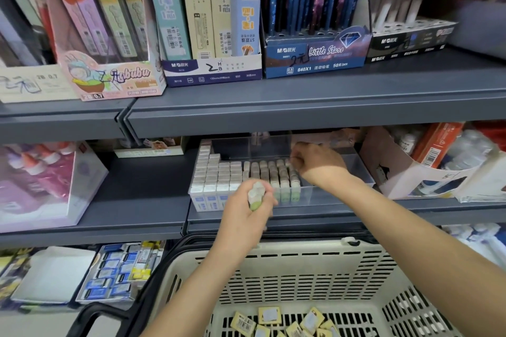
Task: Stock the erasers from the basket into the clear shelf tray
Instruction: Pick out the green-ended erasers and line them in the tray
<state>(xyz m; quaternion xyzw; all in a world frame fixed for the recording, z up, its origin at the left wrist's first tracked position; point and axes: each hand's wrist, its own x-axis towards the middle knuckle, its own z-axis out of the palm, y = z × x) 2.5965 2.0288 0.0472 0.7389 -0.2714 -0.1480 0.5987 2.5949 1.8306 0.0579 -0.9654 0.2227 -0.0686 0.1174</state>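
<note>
Clear plastic, the tray [342,190] sat on the middle shelf [137,194]. Its left part was packed with upright erasers [227,172] in rows and its right part was bare. My left hand [243,216] was curled round a small bunch [256,194] of them, green and white, just in front of the tray. My right hand [315,164] was inside the tray at the right end of the rows, fingers bent; I could not tell whether it pinched one. Loose ones [269,314] lay on the floor of the basket [301,268] below. I judged them light, slightly rubbery, probably slick in their wrappers, and not fragile. Each would be best pinched across its narrow sides, thumb against forefinger, and lowered upright beside the last one. A careless push could topple the neighbours.
</note>
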